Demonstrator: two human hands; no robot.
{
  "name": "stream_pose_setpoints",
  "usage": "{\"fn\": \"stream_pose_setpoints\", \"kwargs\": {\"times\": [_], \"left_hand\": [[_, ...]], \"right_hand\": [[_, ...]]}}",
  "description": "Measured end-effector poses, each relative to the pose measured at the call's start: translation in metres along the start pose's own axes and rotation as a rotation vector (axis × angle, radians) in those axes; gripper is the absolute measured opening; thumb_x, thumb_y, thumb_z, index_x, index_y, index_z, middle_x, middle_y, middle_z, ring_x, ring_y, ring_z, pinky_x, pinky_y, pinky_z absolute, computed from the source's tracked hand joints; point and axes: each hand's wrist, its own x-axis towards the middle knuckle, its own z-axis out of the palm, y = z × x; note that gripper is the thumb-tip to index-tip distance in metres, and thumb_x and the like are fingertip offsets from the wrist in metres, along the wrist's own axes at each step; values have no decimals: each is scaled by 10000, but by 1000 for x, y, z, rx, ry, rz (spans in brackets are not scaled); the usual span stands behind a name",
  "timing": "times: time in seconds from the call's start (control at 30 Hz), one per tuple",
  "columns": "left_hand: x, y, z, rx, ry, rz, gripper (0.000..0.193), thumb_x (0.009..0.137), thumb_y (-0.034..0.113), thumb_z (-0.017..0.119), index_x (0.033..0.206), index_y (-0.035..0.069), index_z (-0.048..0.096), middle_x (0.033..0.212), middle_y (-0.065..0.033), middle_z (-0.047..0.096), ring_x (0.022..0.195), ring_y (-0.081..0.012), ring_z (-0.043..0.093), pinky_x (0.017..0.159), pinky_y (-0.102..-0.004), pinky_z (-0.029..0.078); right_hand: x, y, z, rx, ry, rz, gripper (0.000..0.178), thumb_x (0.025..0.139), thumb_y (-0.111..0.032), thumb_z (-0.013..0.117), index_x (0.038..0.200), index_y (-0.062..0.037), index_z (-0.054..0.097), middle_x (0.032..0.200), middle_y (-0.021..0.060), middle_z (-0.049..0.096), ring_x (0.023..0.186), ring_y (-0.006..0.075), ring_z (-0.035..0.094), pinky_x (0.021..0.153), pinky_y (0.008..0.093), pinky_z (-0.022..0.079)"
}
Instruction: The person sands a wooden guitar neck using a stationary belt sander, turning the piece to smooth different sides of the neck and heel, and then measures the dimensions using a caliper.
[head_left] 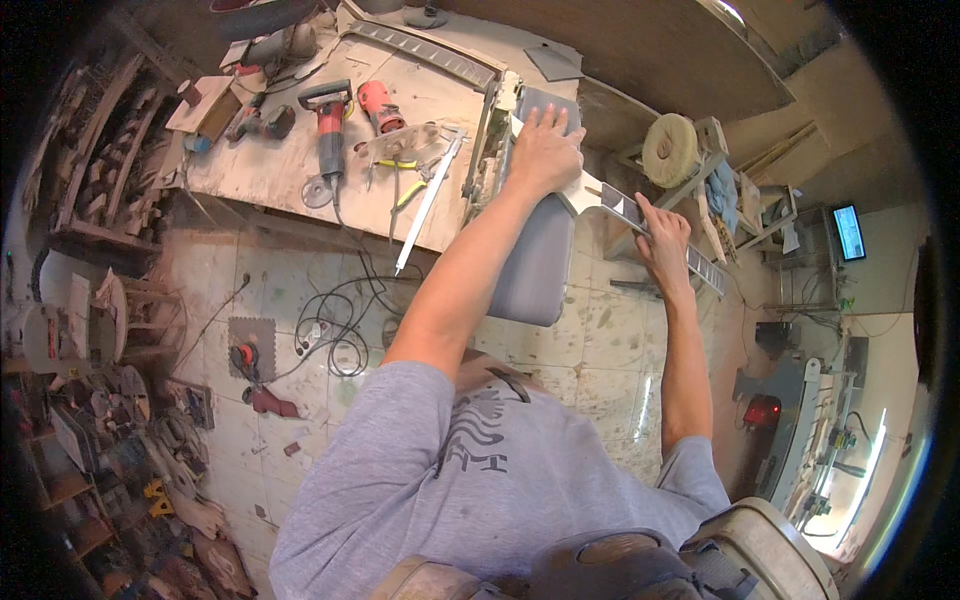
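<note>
My left hand (pixel 545 145) lies flat, fingers spread, on the far end of a long grey panel (pixel 540 255) that leans off the edge of the workbench (pixel 270 165). My right hand (pixel 665 240) is closed around a pale strip with rectangular slots (pixel 620 207). The strip sticks out from under the panel toward the right. Both forearms reach up from my grey shirt.
The bench carries an angle grinder (pixel 328 130), a red power tool (pixel 380 105), yellow-handled pliers (pixel 405 190) and a long metal ruler (pixel 430 200). Cables (pixel 335 320) lie on the tiled floor. A buffing wheel (pixel 670 150) stands right; shelves of wood pieces (pixel 100 170) stand left.
</note>
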Motion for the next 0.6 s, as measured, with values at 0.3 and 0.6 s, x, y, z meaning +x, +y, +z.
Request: {"fn": "stream_pose_setpoints", "kwargs": {"times": [0.3,0.6], "left_hand": [[-4,0,-7,2,-23,-36,536,990,266,409,1474,169,615,1624,-220,426,1544,-387,336,1284,-508,177],[-3,2,-1,37,-47,-41,556,991,319,469,1511,146,566,1640,-201,406,1553,-381,315,1282,-526,181]], "right_hand": [[-1,-10,-5,1,-20,10,742,848,-80,746,1539,-178,495,1316,80,654,1267,271,577,1150,483,328],[-1,-8,-7,-12,-12,13,757,828,-73,759,1533,-188,507,1332,81,654,1265,277,575,1146,478,336]]}}
